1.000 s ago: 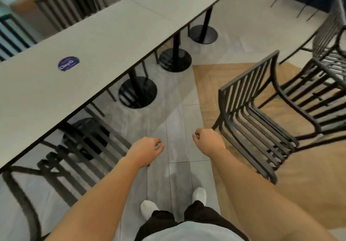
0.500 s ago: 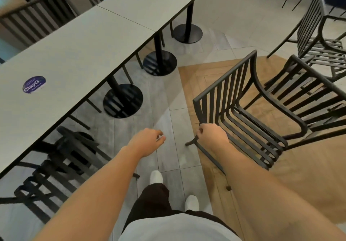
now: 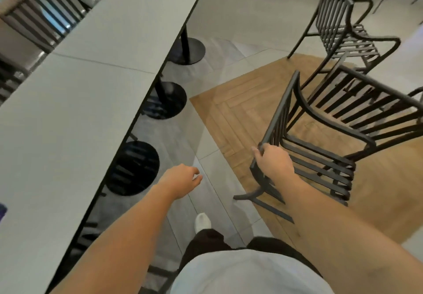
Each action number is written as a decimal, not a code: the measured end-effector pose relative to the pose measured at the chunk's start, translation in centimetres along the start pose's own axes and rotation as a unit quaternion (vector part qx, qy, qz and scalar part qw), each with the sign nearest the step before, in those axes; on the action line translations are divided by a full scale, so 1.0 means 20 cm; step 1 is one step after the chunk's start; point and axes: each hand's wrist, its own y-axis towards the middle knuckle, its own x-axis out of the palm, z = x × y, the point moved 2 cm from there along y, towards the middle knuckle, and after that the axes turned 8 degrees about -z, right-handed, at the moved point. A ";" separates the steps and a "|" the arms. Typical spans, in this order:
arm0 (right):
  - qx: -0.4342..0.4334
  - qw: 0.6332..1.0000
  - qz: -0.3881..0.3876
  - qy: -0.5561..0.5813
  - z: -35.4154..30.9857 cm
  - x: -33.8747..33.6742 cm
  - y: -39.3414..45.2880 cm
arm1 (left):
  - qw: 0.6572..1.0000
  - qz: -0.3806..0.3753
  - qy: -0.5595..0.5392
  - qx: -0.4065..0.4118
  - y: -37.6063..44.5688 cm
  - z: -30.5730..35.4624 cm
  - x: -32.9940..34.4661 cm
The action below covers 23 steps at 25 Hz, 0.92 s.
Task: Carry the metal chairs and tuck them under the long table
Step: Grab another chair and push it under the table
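1. Right hand (image 3: 272,164): fingers curled over the top rail of the nearest metal chair (image 3: 320,154), at 3 o'clock of the person's feet, on the wood floor inlay (image 3: 231,108).
2. Left hand (image 3: 180,179): free, fingers loosely curled, holding nothing.
3. Long table (image 3: 75,110): at 9 to 12 o'clock, pedestal bases (image 3: 132,168) beneath.
4. Second chair (image 3: 343,30): at 1 o'clock, well apart from the table.

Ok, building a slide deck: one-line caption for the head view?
Right hand grips a black metal chair's backrest beside the long table; left hand free.
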 end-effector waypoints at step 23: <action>0.266 0.939 -0.016 0.215 0.17 -0.33 0.77 | 0.916 -0.051 0.265 0.299 1.29 0.89 -1.11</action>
